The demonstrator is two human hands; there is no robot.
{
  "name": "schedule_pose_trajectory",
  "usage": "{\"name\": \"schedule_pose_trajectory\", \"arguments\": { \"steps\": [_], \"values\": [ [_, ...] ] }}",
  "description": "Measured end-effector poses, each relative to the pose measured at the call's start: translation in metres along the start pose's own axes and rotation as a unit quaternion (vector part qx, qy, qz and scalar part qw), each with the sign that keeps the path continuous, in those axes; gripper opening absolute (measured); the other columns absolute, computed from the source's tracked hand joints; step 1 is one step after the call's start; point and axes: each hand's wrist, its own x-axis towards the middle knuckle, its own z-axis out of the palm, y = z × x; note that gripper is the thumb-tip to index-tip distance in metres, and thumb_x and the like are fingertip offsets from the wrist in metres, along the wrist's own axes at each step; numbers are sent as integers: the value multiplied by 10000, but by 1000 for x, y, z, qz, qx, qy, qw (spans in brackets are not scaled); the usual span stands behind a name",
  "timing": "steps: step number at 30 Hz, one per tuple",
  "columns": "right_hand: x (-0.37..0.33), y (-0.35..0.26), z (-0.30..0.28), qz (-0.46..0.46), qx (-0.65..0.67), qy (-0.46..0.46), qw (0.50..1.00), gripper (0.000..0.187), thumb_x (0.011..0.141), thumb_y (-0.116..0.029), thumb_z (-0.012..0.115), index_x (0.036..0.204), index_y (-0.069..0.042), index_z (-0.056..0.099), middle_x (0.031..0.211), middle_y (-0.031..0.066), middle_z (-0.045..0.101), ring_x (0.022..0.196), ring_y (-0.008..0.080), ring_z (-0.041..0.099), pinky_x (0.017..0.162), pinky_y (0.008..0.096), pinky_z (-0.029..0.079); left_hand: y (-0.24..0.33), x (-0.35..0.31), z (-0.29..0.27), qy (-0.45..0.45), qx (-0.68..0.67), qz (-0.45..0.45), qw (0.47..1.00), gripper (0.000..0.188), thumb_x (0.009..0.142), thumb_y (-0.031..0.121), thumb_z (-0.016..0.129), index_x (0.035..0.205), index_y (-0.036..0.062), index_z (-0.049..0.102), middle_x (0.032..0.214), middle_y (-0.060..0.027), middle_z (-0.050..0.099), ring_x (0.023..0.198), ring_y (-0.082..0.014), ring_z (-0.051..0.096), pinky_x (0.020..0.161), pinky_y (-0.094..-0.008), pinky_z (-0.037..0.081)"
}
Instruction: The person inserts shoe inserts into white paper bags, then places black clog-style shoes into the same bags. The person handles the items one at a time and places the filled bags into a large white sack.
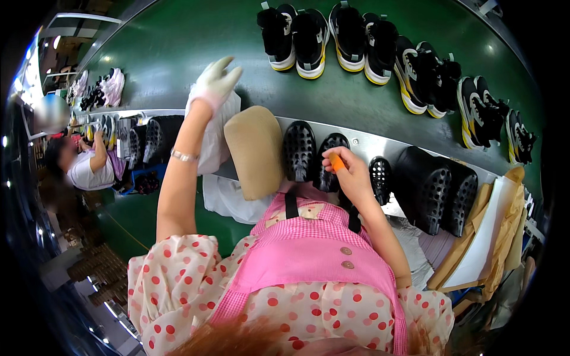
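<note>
My left hand (215,88), in a pale glove, reaches over the green work surface with its fingers apart and nothing in them. Below it lies a white plastic bag (215,139), beside a tan padded block (255,148). My bare right hand (350,175) is curled in front of my apron, with an orange sleeve (337,162) around one finger. Whatever the curled fingers may hold is hidden. Just behind that hand is a black dimpled, sole-shaped pad (333,144). A matching pad (298,151) stands to its left, and a smaller one (380,178) to its right.
Several pairs of black sneakers with white and yellow soles (311,44) stand along the green surface (172,53). Two larger black dimpled blocks (426,190) sit at right, near brown paper sheets (463,237). A co-worker (92,166) sits at far left by more shoes.
</note>
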Motion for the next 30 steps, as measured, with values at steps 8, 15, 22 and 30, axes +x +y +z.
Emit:
{"name": "schedule_pose_trajectory", "arguments": {
  "steps": [8, 15, 22, 30],
  "values": [
    [92, -38, 14, -172, -355, 110, 912, 230, 867, -69, 588, 1094, -52, 616, 1070, 144, 634, 905, 371, 632, 765, 422, 523, -34, 165, 109, -36, -49, -72, 996, 687, 798, 423, 646, 1357, 62, 477, 1268, -223, 575, 1184, -368, 548, 1009, -354, 431],
    [219, -43, 31, -174, -478, 84, 857, 416, 857, -130, 637, 1257, -73, 537, 1340, 122, 504, 1010, 337, 622, 806, 398, 534, -43, 207, 96, -227, -147, -188, 944, 474, 845, 185, 546, 1220, -96, 475, 1121, -244, 631, 913, -336, 686, 771, -384, 563],
    [242, -117, 45, -311, -266, 173, 896, 294, 814, -57, 663, 1107, -74, 654, 948, 108, 663, 679, 197, 630, 640, 298, 508, -40, 180, 18, -280, -47, -139, 949, 374, 837, 211, 578, 1071, -81, 559, 884, -171, 647, 676, -239, 663, 611, -338, 546],
    [288, -132, 82, -234, -154, -2, 960, 281, 772, -1, 572, 1033, -27, 673, 931, 110, 690, 661, 172, 636, 657, 287, 513, -36, 144, -1, -281, -33, -130, 950, 320, 854, 176, 563, 1100, -26, 600, 787, -51, 630, 650, -114, 597, 571, -271, 502]
  ]
}}
